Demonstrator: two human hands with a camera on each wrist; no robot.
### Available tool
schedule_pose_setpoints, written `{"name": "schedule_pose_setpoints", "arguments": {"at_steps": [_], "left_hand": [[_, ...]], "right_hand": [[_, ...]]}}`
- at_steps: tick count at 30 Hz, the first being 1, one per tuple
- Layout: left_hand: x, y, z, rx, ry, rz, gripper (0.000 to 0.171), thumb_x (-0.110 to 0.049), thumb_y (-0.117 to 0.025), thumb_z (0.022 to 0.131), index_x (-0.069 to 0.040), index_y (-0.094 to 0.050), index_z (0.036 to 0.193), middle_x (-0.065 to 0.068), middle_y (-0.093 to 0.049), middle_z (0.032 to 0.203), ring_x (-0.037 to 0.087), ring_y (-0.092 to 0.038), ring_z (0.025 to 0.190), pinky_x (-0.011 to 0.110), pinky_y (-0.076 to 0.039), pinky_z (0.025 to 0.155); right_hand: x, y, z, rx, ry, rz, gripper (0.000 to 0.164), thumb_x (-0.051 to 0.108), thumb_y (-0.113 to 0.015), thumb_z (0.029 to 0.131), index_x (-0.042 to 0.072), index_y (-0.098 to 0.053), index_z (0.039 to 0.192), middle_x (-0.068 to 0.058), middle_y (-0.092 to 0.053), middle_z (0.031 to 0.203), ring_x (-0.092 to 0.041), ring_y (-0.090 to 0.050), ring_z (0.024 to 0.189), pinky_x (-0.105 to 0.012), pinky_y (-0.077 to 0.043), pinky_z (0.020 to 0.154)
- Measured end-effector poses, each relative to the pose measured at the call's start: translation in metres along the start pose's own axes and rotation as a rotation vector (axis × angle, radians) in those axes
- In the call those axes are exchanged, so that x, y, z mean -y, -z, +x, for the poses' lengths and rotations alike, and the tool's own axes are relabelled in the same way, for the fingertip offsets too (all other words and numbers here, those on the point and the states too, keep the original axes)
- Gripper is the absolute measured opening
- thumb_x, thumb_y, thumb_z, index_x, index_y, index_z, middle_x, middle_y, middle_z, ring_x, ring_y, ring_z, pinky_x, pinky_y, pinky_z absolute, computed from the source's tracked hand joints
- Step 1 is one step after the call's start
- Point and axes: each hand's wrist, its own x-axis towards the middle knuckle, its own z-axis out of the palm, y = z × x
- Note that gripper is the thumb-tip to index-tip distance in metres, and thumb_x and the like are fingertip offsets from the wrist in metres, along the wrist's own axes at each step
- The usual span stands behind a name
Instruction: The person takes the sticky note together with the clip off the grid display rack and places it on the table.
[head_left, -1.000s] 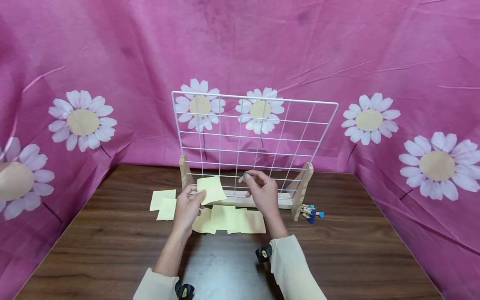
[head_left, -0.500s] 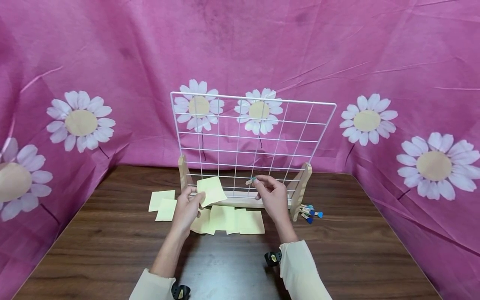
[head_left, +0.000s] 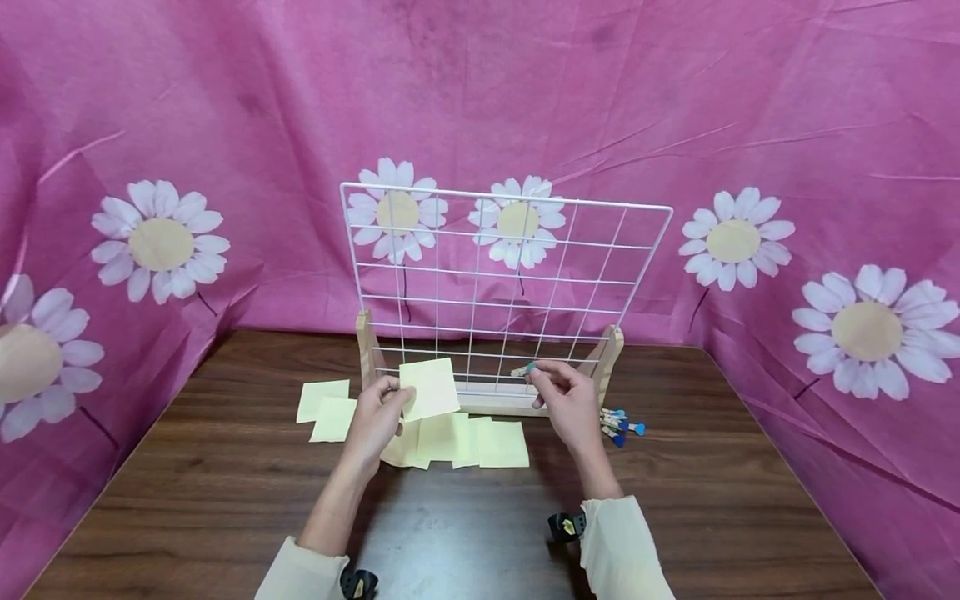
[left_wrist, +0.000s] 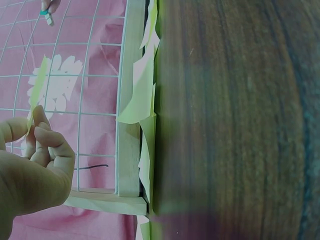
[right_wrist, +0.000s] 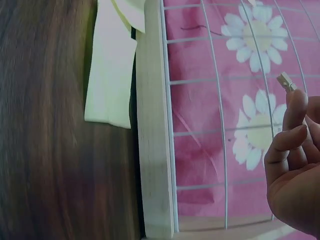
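My left hand (head_left: 375, 419) pinches a yellow sticky note (head_left: 431, 389) between thumb and fingers, held up in front of the white wire grid (head_left: 480, 272). In the left wrist view that note (left_wrist: 38, 87) appears nearly edge-on. To the right, my right hand (head_left: 567, 405) pinches a small wooden clothespin (head_left: 521, 371) with a teal end. Its bare wooden tip (right_wrist: 285, 81) points away from the fingers in the right wrist view. Note and clothespin are apart. The grid stands upright in a wooden base (head_left: 491, 403), and nothing is clipped to it.
Several yellow notes (head_left: 504, 444) lie overlapping before the base. Two more notes (head_left: 333, 419) are left of the stand. A small pile of blue-ended clothespins (head_left: 619, 426) lies by the right wooden foot. A pink flowered cloth (head_left: 480, 83) hangs behind the brown table (head_left: 675, 508).
My right hand has drawn back to the right with the clothespin, away from the note. The left hand has turned the note slightly and shifted it a little right.
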Motion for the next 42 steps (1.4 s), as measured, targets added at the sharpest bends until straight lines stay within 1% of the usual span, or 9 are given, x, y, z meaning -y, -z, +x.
{"name": "schedule_pose_setpoints", "arguments": {"at_steps": [8,12,16,20,23,29,35,39,42], "left_hand": [[-0.001,0.000,-0.002,0.017,-0.026,0.007,0.013,-0.012,-0.063,0.097,0.001,-0.060,0.098,-0.005,-0.042,0.065,0.010,-0.041,0.062,0.024,-0.042,0.056],[-0.001,0.001,-0.002,0.030,-0.023,0.003,0.011,-0.011,-0.063,0.097,-0.001,-0.058,0.096,-0.007,-0.039,0.064,0.010,-0.042,0.064,0.024,-0.043,0.056],[-0.001,0.001,-0.002,0.041,-0.035,0.008,0.011,-0.010,-0.063,0.096,-0.002,-0.057,0.095,-0.007,-0.040,0.062,0.011,-0.044,0.066,0.025,-0.044,0.056],[0.000,0.001,-0.002,0.053,-0.036,0.003,0.010,-0.007,-0.063,0.096,-0.001,-0.056,0.093,-0.003,-0.051,0.064,0.014,-0.046,0.068,0.025,-0.043,0.056],[0.002,0.001,-0.002,0.058,-0.036,0.000,0.010,-0.005,-0.063,0.095,-0.002,-0.055,0.091,-0.003,-0.051,0.062,0.014,-0.046,0.068,0.025,-0.041,0.056],[0.001,0.001,-0.001,0.073,-0.050,0.022,0.011,-0.007,-0.066,0.093,-0.001,-0.058,0.096,-0.004,-0.057,0.067,0.011,-0.045,0.067,0.024,-0.040,0.056],[0.002,0.002,-0.001,0.077,-0.027,0.056,0.017,-0.005,-0.070,0.090,-0.001,-0.058,0.101,-0.005,-0.061,0.070,0.008,-0.042,0.058,0.023,-0.037,0.055],[0.002,0.001,0.000,0.095,-0.037,0.071,0.023,-0.007,-0.072,0.089,-0.001,-0.058,0.106,-0.006,-0.063,0.072,0.008,-0.043,0.061,0.023,-0.037,0.056],[0.003,0.000,-0.001,0.100,-0.038,0.075,0.018,-0.007,-0.071,0.090,0.000,-0.060,0.101,-0.006,-0.059,0.068,0.007,-0.042,0.062,0.023,-0.036,0.056]], "right_hand": [[-0.006,0.017,-0.003,-0.048,-0.040,-0.033,0.017,0.005,-0.069,0.096,-0.005,-0.073,0.109,-0.023,-0.073,0.094,-0.015,-0.062,0.054,-0.021,-0.046,0.052],[-0.009,0.027,-0.005,-0.059,-0.047,-0.037,0.018,0.006,-0.069,0.096,-0.007,-0.072,0.109,-0.022,-0.073,0.093,-0.014,-0.061,0.054,-0.023,-0.050,0.054],[-0.011,0.038,-0.005,-0.087,-0.071,-0.040,0.018,0.005,-0.069,0.096,-0.008,-0.071,0.108,-0.018,-0.074,0.090,-0.012,-0.061,0.052,-0.020,-0.049,0.050],[-0.012,0.048,-0.006,-0.124,-0.100,-0.038,0.021,0.005,-0.070,0.095,-0.009,-0.070,0.110,-0.007,-0.075,0.084,-0.012,-0.061,0.051,-0.021,-0.049,0.047],[-0.013,0.054,-0.006,-0.140,-0.095,-0.052,0.023,0.005,-0.071,0.093,-0.010,-0.070,0.110,-0.001,-0.072,0.077,-0.012,-0.060,0.052,-0.021,-0.049,0.049],[-0.014,0.066,-0.007,-0.187,-0.080,-0.069,0.017,0.003,-0.071,0.093,-0.008,-0.072,0.105,0.000,-0.064,0.066,-0.013,-0.058,0.052,-0.020,-0.045,0.046],[-0.017,0.077,-0.008,-0.209,-0.133,-0.056,0.018,0.003,-0.070,0.094,-0.008,-0.072,0.109,0.004,-0.065,0.070,-0.008,-0.055,0.052,-0.020,-0.047,0.049],[-0.017,0.083,-0.010,-0.225,-0.169,-0.060,0.021,0.004,-0.071,0.094,-0.010,-0.071,0.110,0.003,-0.066,0.072,-0.009,-0.056,0.053,-0.021,-0.048,0.050],[-0.018,0.088,-0.011,-0.238,-0.210,-0.045,0.026,0.006,-0.071,0.094,-0.011,-0.069,0.112,0.004,-0.065,0.069,-0.008,-0.055,0.052,-0.020,-0.046,0.048]]}}
